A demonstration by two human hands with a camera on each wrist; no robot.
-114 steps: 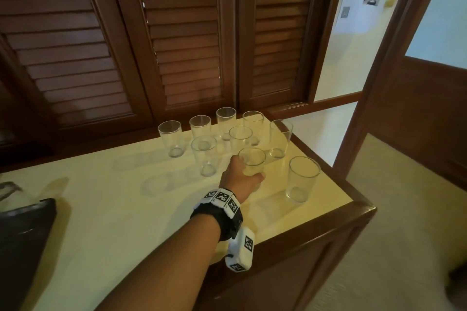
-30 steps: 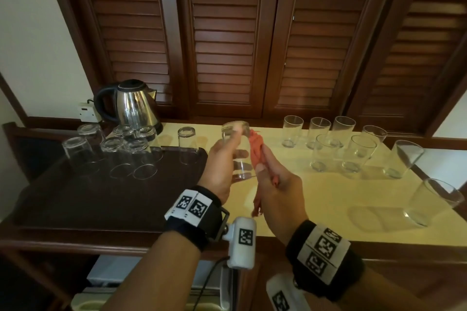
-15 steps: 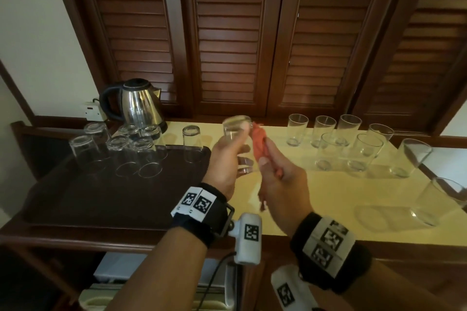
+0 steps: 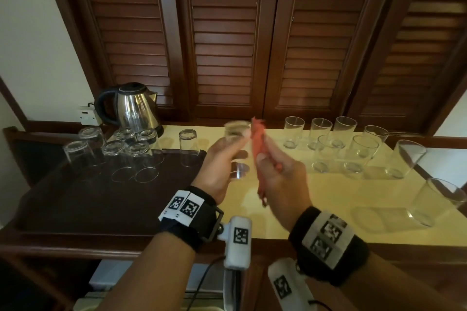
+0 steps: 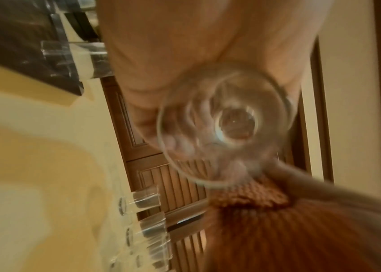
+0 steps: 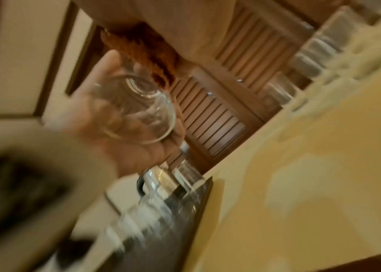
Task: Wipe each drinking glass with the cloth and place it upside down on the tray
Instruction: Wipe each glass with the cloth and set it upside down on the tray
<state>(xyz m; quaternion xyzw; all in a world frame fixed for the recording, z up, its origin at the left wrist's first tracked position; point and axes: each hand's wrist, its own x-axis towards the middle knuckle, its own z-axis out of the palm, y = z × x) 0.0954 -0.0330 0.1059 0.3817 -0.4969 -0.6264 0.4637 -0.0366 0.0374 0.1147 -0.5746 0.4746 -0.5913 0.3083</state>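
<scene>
My left hand (image 4: 225, 159) grips a clear drinking glass (image 4: 236, 149) in the air above the counter, just right of the tray. The left wrist view looks into the glass's (image 5: 226, 125) open mouth. My right hand (image 4: 278, 177) pinches an orange-red cloth (image 4: 259, 139) and holds it against the glass's right side, near its upper end. The dark brown tray (image 4: 75, 197) lies at the left with several glasses (image 4: 118, 156) standing upside down on its far part. Several more glasses (image 4: 348, 149) stand upright on the cream counter to the right.
A steel kettle (image 4: 134, 106) with a black handle stands behind the tray, beside a wall socket (image 4: 87, 115). Brown louvred doors (image 4: 227, 33) close off the back. The counter's wooden front edge (image 4: 404, 250) runs below my wrists. One upright glass (image 4: 434, 202) stands near the right end.
3.8 s ago my left hand gripped a glass in the right-hand group. Now it holds that glass beside the tray. Over the last second the cloth has stayed against the glass.
</scene>
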